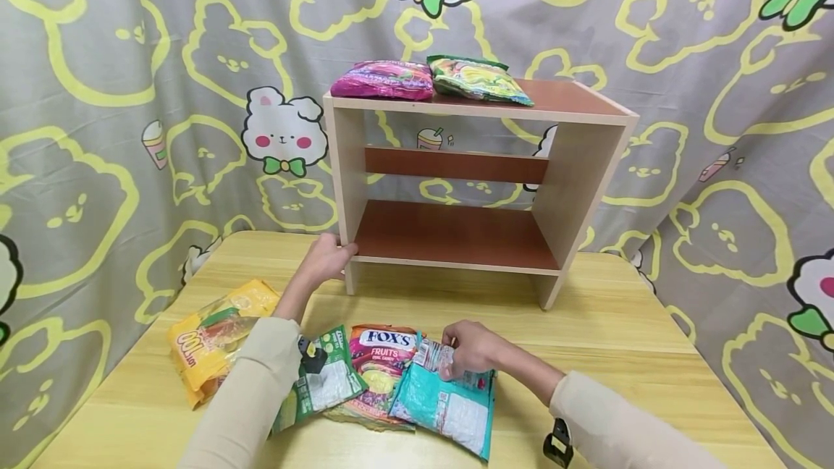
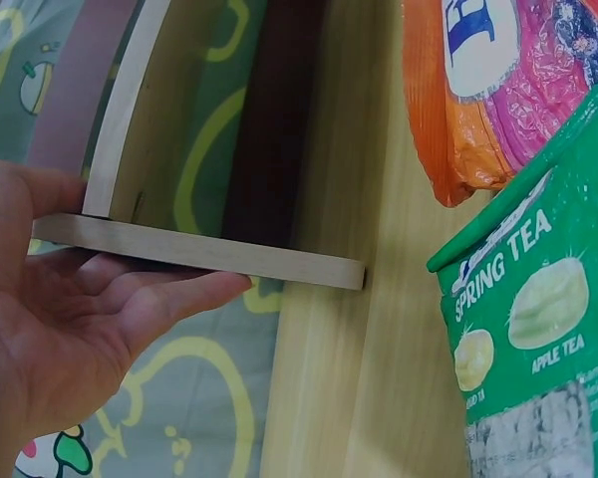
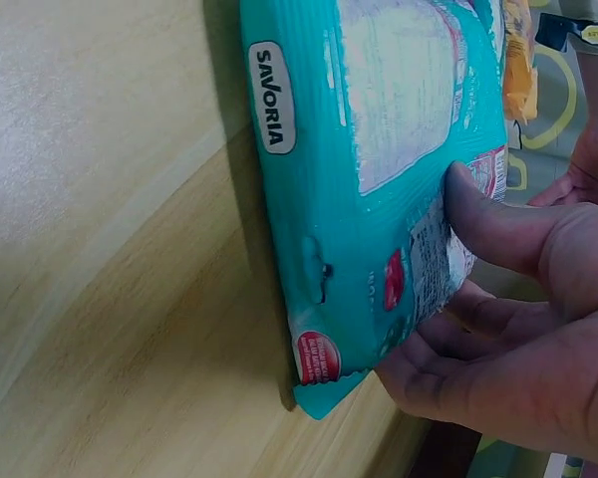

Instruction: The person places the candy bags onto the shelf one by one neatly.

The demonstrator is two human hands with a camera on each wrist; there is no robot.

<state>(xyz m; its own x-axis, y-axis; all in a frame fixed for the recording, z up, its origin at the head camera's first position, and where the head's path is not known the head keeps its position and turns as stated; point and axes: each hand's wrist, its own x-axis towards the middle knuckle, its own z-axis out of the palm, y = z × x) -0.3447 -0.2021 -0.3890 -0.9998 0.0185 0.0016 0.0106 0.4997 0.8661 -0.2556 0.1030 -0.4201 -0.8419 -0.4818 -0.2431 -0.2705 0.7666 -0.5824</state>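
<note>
A small wooden shelf (image 1: 456, 237) stands at the back of the table. My left hand (image 1: 323, 260) holds its left side panel (image 2: 199, 249), thumb on the inner side and fingers along the outer side. With thumb and fingers my right hand (image 1: 474, 349) pinches the upper edge of a teal candy bag (image 1: 443, 404), marked SAVORIA in the right wrist view. Beside that bag lies a FOX'S fruits candy bag (image 1: 381, 364), partly covered by it. A green Spring Tea candy bag (image 2: 523, 299) lies further left, partly behind my left forearm in the head view.
On the shelf top lie a purple bag (image 1: 384, 80) and a green-yellow bag (image 1: 478, 80). A yellow bag (image 1: 218, 335) rests on the table's left side. The wooden table (image 1: 625, 353) is enclosed by a patterned grey curtain (image 1: 215, 129).
</note>
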